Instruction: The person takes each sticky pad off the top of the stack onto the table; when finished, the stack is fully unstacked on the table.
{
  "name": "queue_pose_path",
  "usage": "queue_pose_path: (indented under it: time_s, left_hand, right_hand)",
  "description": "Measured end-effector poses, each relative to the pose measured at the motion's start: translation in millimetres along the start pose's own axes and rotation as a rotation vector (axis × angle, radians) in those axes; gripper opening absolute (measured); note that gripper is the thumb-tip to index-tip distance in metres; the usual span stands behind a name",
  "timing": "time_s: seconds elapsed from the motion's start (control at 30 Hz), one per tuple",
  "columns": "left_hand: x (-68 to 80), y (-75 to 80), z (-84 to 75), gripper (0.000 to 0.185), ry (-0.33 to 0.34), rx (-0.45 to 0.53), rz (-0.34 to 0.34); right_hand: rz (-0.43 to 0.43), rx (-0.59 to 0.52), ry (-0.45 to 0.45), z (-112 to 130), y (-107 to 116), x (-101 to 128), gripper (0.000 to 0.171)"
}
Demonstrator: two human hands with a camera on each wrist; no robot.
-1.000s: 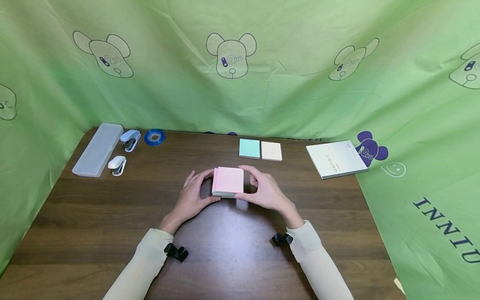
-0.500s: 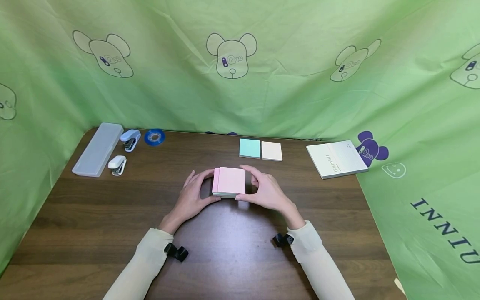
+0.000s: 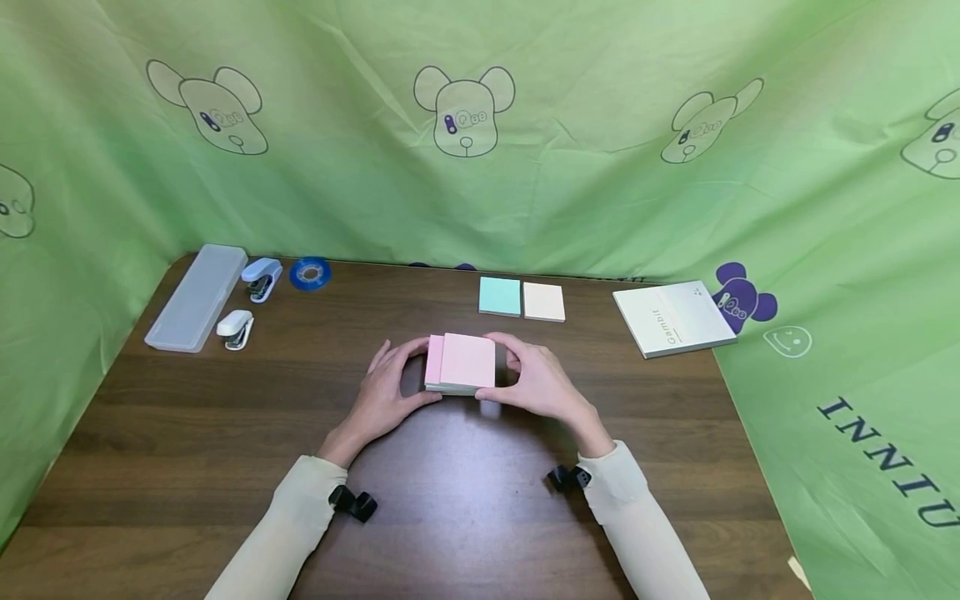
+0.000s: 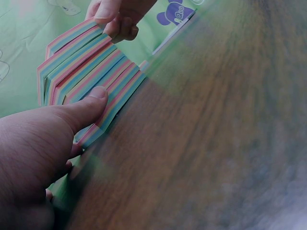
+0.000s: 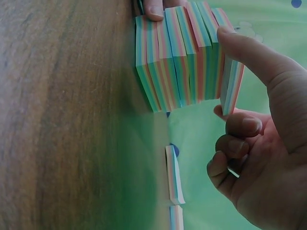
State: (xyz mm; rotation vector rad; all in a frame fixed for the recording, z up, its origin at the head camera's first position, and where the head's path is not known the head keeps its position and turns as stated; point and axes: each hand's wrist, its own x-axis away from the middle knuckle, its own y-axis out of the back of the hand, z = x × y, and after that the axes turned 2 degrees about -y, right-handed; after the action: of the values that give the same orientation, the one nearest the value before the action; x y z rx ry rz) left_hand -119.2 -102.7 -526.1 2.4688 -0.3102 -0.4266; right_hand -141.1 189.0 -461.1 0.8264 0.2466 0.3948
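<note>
Shifted rightward since earlier, top pad of the note stack [image 3: 460, 363] overhangs; left hand [image 3: 384, 396] clasps the stack's left side, right hand [image 3: 542, 385] pinches the top pad, mid-table [image 3: 225, 433].

Note stack [image 3: 465, 361] pink top, rainbow-striped edges [image 5: 180, 62]; table [image 3: 225, 433] dark brown.

Desk workspace: wooden table [image 3: 187, 433], staplers [image 3: 261, 277], green backdrop cloth [image 3: 570, 167].

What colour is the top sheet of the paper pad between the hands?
Pink on top of the paper pad, clearest in the head view; its edges show pink, green and blue stripes.
</note>
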Motion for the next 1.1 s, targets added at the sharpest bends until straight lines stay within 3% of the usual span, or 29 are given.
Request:
queue_pose_path:
  time_s: [0.7, 1.1]
  left_hand:
    - [-0.2, 0.2, 0.6, 0.093, 0.003, -0.01, 0.005]
    - [0.2, -0.3, 0.3, 0.093, 0.008, -0.01, 0.008]
  right_hand:
    - [-0.043, -0.161, 0.041, -7.3, 2.1, 0.6, 0.074]
    - [-0.101, -0.176, 0.02, -12.3, 12.9, 11.1, 0.078]
